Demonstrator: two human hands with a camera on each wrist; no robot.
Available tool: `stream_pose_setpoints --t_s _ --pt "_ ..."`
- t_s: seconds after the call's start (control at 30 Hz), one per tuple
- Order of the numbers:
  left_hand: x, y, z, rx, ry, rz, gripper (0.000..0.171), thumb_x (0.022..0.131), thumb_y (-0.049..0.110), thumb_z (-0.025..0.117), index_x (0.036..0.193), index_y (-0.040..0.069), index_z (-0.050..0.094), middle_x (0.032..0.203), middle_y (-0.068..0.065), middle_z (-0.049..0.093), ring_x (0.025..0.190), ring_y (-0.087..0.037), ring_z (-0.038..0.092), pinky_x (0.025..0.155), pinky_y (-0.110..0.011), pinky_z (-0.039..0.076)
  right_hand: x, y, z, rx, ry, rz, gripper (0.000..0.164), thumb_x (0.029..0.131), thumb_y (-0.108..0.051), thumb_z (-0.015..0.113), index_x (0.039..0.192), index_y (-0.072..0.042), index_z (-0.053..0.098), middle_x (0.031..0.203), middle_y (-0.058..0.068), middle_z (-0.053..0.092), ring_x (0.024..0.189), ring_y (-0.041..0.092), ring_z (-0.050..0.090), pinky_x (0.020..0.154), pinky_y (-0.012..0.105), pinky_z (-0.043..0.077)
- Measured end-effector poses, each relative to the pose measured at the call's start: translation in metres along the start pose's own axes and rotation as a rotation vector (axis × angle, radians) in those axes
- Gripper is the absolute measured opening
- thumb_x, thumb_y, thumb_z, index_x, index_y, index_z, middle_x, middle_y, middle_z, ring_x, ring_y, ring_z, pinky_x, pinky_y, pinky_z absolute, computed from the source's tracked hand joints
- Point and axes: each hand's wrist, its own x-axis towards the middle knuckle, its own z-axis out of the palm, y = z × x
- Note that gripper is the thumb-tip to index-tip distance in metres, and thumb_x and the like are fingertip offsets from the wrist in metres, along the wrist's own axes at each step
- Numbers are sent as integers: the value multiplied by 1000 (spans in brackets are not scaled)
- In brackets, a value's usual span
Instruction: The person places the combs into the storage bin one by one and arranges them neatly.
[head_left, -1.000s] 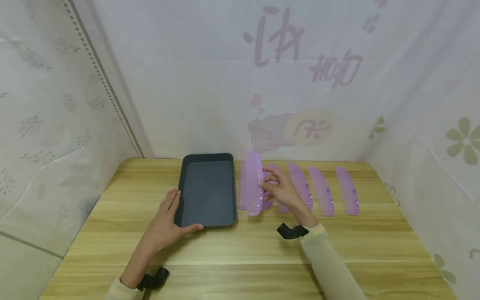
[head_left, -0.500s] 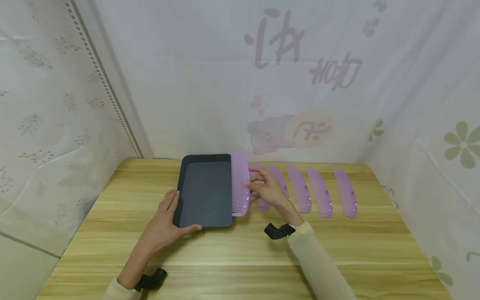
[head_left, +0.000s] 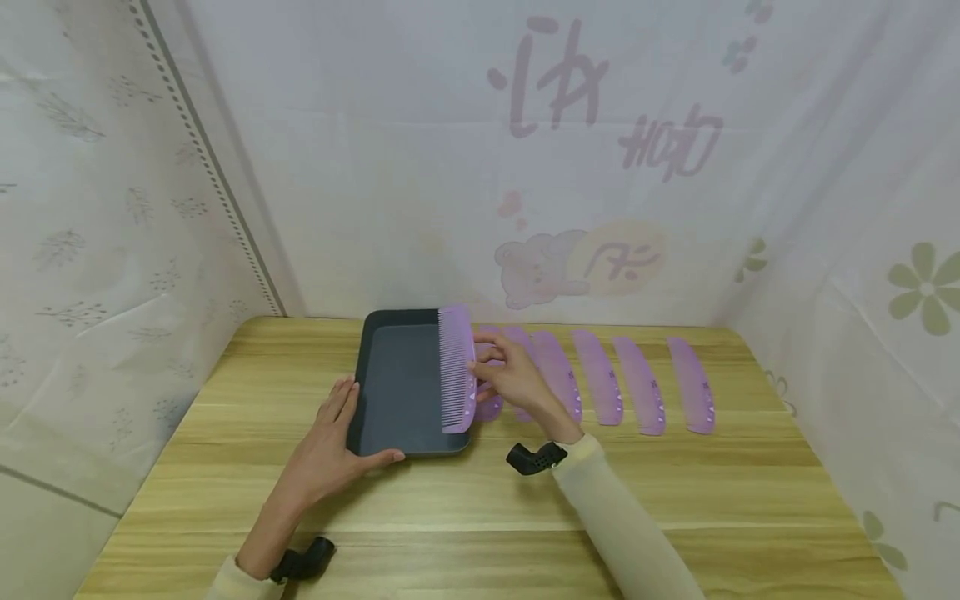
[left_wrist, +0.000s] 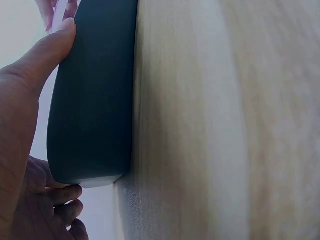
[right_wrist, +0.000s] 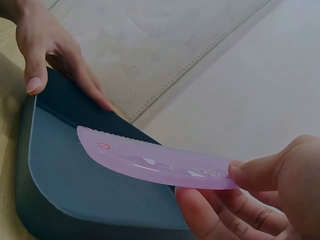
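Observation:
A light purple comb (head_left: 457,371) is pinched by its spine between the thumb and fingers of my right hand (head_left: 510,379). It overlaps the right part of a dark grey rectangular tray (head_left: 401,392) in the head view; the right wrist view shows this comb (right_wrist: 150,160) tilted above the tray's interior. My left hand (head_left: 322,450) rests at the tray's near left corner. Its straight fingers lie along the outer left wall, and its thumb (left_wrist: 55,42) lies on the near rim. Part of one comb (head_left: 489,408) on the table is hidden behind my right hand.
Several more purple combs (head_left: 597,379) lie in a row on the wooden table (head_left: 450,533), right of the tray. A pale printed cloth (head_left: 375,167) hangs behind the table and along both sides. Each wrist wears a black camera mount (head_left: 536,458).
My right hand has carried the comb leftward, from beside the tray to over its right part. The left hand and tray have stayed in place.

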Motion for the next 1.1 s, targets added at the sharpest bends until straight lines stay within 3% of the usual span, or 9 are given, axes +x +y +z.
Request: stream_pose_setpoints --t_s 0.13,0.33,0.53,1.1 --pt "0 0 -1 0 3 2 136 72 78 76 164 1 10 173 -20 8 159 -42 9 121 -66 25 4 -3 7 -12 -5 -6 53 98 -8 69 147 -9 49 97 12 66 69 24 70 63 42 65" --pt "1 0 -1 5 1 -5 136 73 77 76 164 1 10 173 -20 8 160 -41 9 122 -66 23 11 -5 13 -26 -28 -15 53 99 -7 67 148 -10 49 97 12 66 61 21 68 67 52 63" --pt "1 -1 0 0 3 -2 136 73 78 76 164 1 11 173 -20 8 160 -41 8 122 -66 23 19 -5 21 -56 -38 -6 54 99 -7 66 150 -9 48 100 15 66 70 20 70 64 44 65" --pt "0 -1 3 -5 20 11 137 72 78 76 164 0 12 173 -20 9 159 -44 11 119 -68 27 45 -3 42 -71 -80 33 52 99 -1 63 148 -7 48 109 23 69 68 21 73 68 47 65"
